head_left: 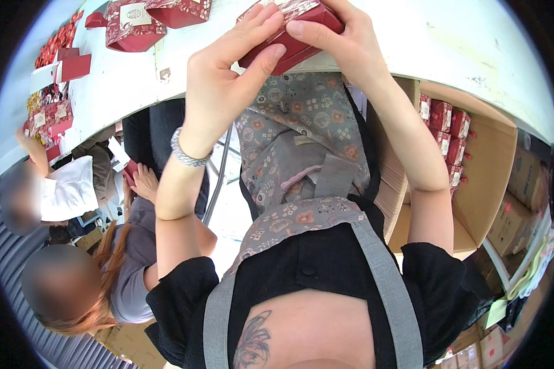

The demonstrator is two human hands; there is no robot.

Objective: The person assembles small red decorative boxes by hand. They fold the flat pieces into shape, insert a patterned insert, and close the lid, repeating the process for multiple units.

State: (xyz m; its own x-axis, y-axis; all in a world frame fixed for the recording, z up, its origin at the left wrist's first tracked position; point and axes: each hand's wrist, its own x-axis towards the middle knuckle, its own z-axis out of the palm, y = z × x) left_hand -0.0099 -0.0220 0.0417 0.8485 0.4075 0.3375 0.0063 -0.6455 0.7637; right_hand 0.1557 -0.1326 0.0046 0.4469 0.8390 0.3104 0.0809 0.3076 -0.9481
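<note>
Between both hands, at the table edge: red box [298, 54] held.
Left hand [235, 54] has fingers across its top, thumb on the near side; right hand [353, 46] grips the right end. Two patterned boxes [135, 31] sit on the white table [443, 58], left of the hands; open carton [493, 157] right of the right forearm.
</note>
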